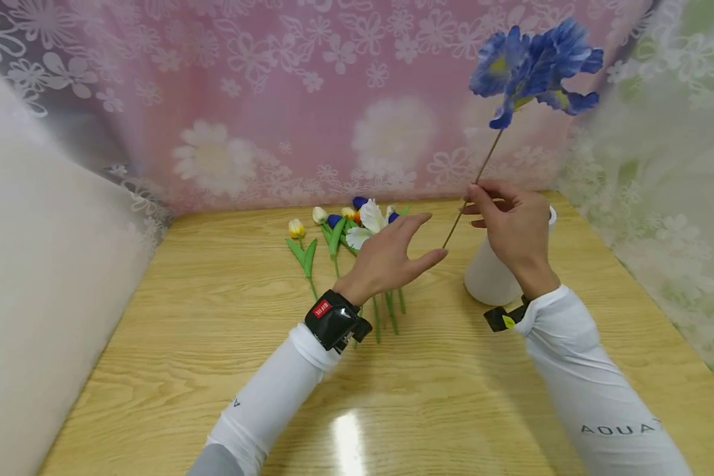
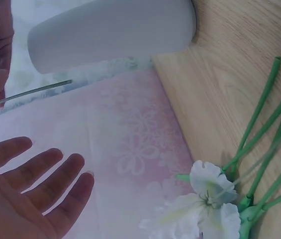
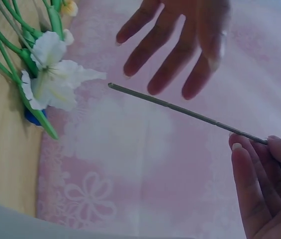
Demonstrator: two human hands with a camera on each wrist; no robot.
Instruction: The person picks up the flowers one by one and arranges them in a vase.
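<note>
A blue artificial iris (image 1: 532,69) with a thin brown stem is held up by my right hand (image 1: 512,221), its thumb and fingertips pinching the stem partway down. The bare lower end of the stem (image 3: 180,109) points down toward my left hand (image 1: 387,254). That left hand has its fingers (image 2: 55,186) spread and straight, with nothing in its grasp. Behind the right hand stands a white vase (image 1: 490,274), partly hidden by it. A white artificial lily (image 2: 207,201) lies among other flowers on the table, partly behind the left hand in the head view.
Yellow-and-white tulips (image 1: 296,229), blue tulips (image 1: 334,221) and several green stems (image 1: 391,317) lie across the wooden table (image 1: 214,350). A pink floral curtain (image 1: 309,119) hangs along the back edge, with a pale green one (image 1: 660,198) at the right.
</note>
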